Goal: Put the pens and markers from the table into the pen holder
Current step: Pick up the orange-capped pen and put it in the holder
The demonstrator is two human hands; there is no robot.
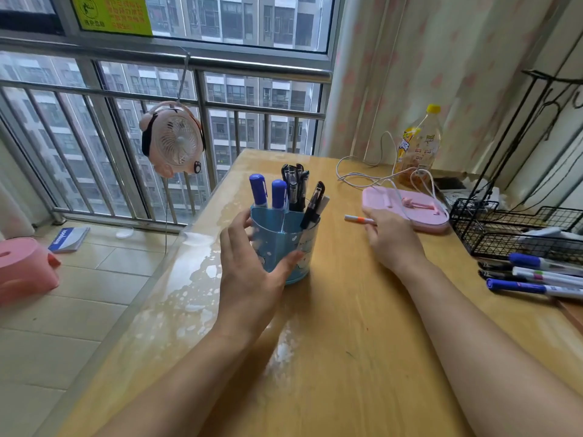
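Nearest, two bare forearms reaching in over the wooden tabletop point(347, 357). Left hand point(249, 269) spread and curved around the near-left side of the blue pen holder point(284, 244), thumb against its front wall, fingers point(243, 222) round its left side. Holder upright toward the tabletop's left edge, already stocked: two blue-capped markers point(268, 190) in the left compartment, black pens point(295, 184) at the back, another black pen point(312, 205) leaning right. Right hand point(391, 238) right of the holder and apart from it, fingers closed on an orange-and-white pen point(359, 219), tip pointing left. Along the right edge, loose markers and pens point(536, 275) lying side by side. Just behind them, a black wire basket point(504, 228). Beyond the right hand, a pink case point(407, 206) with a white cable point(362, 175) across it. At the far right corner, a yellow-capped bottle point(419, 143).
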